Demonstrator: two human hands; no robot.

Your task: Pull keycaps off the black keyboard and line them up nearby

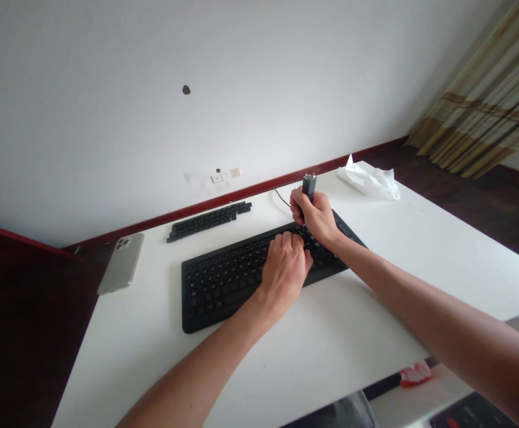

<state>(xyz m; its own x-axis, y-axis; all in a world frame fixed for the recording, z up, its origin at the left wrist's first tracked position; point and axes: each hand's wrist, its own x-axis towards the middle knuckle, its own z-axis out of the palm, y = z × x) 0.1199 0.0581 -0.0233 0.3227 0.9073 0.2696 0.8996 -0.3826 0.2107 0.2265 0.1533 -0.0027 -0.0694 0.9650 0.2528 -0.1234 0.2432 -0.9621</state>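
A black keyboard (227,279) lies at a slant on the white table, many of its positions bare of keycaps and showing small pale switch spots. My right hand (315,214) is closed round the dark handle of a keycap puller (309,185), held upright over the keyboard's right part. Metal prongs stick out of its top end; the lower end is mostly hidden by my hands. Just left of it, my left hand (286,261) rests on the keyboard with curled fingers. What its fingertips pinch, if anything, is hidden. Behind the keyboard, loose black keycaps (208,222) lie grouped in rows.
A phone (122,261) lies at the table's left edge. Crumpled white plastic (370,179) sits at the back right. A thin cable (281,196) runs behind the keyboard. The wall with sockets (226,175) borders the table (357,333); below its front edge are a red-and-black item (415,374) and clear plastic (352,410).
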